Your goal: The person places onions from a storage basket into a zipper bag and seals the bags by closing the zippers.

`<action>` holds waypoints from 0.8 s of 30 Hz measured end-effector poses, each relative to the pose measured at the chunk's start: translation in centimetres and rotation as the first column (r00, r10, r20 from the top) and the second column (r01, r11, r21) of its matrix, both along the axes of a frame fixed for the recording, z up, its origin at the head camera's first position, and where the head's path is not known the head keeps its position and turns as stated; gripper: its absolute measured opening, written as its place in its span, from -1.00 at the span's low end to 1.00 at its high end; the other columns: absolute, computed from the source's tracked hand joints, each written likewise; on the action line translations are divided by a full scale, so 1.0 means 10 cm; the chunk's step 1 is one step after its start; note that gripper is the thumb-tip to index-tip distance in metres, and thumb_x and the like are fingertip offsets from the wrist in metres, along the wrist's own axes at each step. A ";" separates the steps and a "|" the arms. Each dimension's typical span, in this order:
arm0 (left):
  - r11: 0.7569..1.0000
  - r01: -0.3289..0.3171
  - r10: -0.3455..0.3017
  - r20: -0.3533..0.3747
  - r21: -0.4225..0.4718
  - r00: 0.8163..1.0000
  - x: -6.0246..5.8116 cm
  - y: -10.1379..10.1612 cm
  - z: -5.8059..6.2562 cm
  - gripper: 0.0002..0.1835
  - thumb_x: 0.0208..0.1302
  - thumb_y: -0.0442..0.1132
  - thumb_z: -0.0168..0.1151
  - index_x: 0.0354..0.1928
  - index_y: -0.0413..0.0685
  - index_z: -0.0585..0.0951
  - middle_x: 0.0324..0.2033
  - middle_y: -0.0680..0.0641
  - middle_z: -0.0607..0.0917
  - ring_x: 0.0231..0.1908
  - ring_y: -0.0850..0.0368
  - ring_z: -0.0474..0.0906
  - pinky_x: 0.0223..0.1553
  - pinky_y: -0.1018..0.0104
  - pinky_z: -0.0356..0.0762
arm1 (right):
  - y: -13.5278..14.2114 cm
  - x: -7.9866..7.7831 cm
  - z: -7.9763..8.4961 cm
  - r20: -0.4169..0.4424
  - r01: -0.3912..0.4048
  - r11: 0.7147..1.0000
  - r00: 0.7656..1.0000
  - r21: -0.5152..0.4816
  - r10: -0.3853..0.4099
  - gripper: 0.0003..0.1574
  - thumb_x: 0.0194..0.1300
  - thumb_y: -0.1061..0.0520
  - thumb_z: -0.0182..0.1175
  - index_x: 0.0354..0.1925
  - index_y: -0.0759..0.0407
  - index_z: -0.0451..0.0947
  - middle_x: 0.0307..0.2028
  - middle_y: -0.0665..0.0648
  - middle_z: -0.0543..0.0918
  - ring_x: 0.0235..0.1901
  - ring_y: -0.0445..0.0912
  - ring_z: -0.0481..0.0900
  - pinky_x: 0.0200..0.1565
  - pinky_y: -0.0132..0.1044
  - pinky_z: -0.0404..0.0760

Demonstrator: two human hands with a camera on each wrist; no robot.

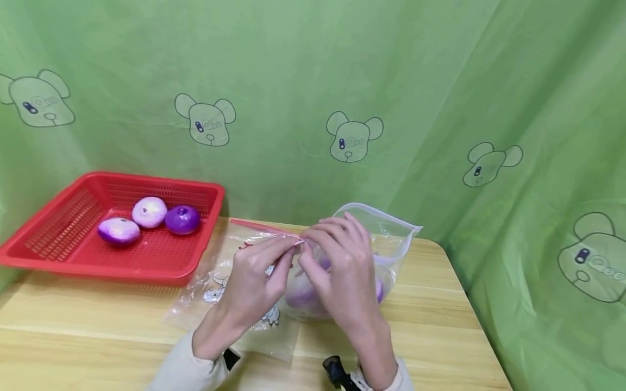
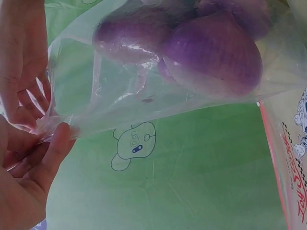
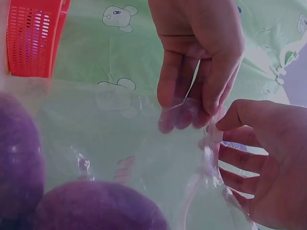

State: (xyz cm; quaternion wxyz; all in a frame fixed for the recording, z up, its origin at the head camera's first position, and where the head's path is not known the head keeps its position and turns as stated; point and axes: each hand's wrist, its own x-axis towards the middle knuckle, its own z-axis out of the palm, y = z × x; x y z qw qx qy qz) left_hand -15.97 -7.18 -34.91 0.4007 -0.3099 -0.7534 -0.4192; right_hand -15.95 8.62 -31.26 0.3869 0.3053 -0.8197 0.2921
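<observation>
Backing everything: green curtain [image 1: 283,60]. Bench [image 1: 440,326] carries red basket [image 1: 98,272] at far-left corner, clear bag [image 2: 120,91] by far edge, right of centre, printed bag [image 1: 212,296] flat between. Left hand [image 1: 254,279] and right hand [image 1: 344,271] pinch clear bag's mouth at one end. Purple onions [image 2: 213,55] inside it, three more [image 1: 149,212] in basket.
</observation>
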 end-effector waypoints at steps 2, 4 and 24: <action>1.000 -0.005 0.005 -0.006 -0.006 1.000 0.00 0.00 0.00 -0.80 0.23 -0.51 0.23 -0.12 -0.30 0.71 -0.29 -0.15 0.77 -0.41 0.15 0.70 -0.31 0.49 0.65 | 0.02 -0.01 0.00 -0.001 0.003 1.000 1.000 -0.006 -0.003 -0.85 0.14 0.29 0.26 -0.29 0.22 0.73 -0.24 0.14 0.76 -0.02 0.03 0.62 0.40 0.03 0.24; 1.000 -0.012 0.012 -0.012 -0.010 1.000 0.00 0.00 0.00 -0.80 0.23 -0.50 0.23 -0.13 -0.29 0.72 -0.29 -0.14 0.78 -0.40 0.14 0.71 -0.32 0.46 0.66 | 0.03 -0.02 -0.01 0.002 0.004 1.000 1.000 -0.011 -0.004 -0.85 0.13 0.30 0.27 -0.29 0.22 0.73 -0.24 0.14 0.75 -0.02 0.03 0.62 0.40 0.02 0.23; 1.000 -0.015 0.015 0.000 -0.021 1.000 0.02 -0.01 0.00 -0.84 0.21 -0.50 0.26 -0.18 -0.30 0.72 -0.30 -0.15 0.77 -0.34 0.08 0.74 -0.24 0.44 0.67 | 0.14 -0.07 -0.01 0.010 0.015 0.999 1.000 -0.035 -0.015 -0.84 0.09 0.32 0.31 -0.30 0.21 0.73 -0.23 0.15 0.76 -0.02 0.05 0.62 0.39 0.08 0.24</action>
